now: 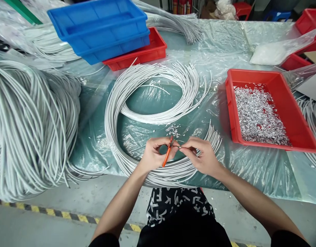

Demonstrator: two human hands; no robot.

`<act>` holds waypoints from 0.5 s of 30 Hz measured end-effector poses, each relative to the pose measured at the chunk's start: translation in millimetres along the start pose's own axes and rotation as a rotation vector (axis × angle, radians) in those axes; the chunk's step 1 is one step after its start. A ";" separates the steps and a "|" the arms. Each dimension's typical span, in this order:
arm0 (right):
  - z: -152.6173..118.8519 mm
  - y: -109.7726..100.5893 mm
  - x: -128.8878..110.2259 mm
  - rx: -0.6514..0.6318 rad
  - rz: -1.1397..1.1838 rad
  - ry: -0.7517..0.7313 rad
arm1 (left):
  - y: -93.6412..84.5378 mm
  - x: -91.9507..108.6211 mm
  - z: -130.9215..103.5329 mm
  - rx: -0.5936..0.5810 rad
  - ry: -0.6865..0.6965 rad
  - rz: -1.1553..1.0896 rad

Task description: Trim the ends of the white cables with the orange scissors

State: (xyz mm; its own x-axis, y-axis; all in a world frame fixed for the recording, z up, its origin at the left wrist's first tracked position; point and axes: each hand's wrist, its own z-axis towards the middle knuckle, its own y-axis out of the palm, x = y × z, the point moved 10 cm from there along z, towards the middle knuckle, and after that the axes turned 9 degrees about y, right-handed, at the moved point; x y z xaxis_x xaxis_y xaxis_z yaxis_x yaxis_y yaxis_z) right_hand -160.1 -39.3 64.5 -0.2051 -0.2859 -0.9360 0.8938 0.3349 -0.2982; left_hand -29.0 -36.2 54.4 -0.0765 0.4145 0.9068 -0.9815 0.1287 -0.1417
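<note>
In front of me, my left hand (153,153) is closed around small pliers with orange handles (167,155); the exact kind of jaw is too small to tell. My right hand (204,156) pinches the end of a white cable (180,147) between thumb and fingers. Both sets of fingertips nearly meet at that cable end. Beneath my hands runs a large coil of white cables (112,127), its loose ends fanning out beside my right wrist. Just beyond my fingers lie several small silvery scraps (172,130) on the plastic-covered table (96,137).
At right stands a red tray (276,77) holding many small shiny metal pieces (260,116). A thick cable bundle (32,127) hangs over the left edge. Stacked blue bins (101,31) rest on a red bin (158,48) at the back. A plastic bag (273,51) lies far right.
</note>
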 end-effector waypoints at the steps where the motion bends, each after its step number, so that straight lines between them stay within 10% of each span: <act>1: -0.4 -0.8 -3.0 0.010 -0.025 -0.030 | 0.4 -0.1 -0.3 -0.006 0.003 -0.002; 15: -15.9 8.7 -30.6 0.112 -0.641 -0.439 | 8.8 -1.2 2.9 -0.089 0.009 0.138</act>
State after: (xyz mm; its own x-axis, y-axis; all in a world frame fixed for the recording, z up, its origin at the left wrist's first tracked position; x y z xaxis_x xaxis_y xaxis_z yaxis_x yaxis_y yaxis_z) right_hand -152.3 -13.3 87.6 -0.5390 -0.7294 -0.4213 0.6941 -0.1012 -0.7127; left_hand -38.1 -38.2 53.2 -0.2078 0.4420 0.8726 -0.9423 0.1490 -0.2998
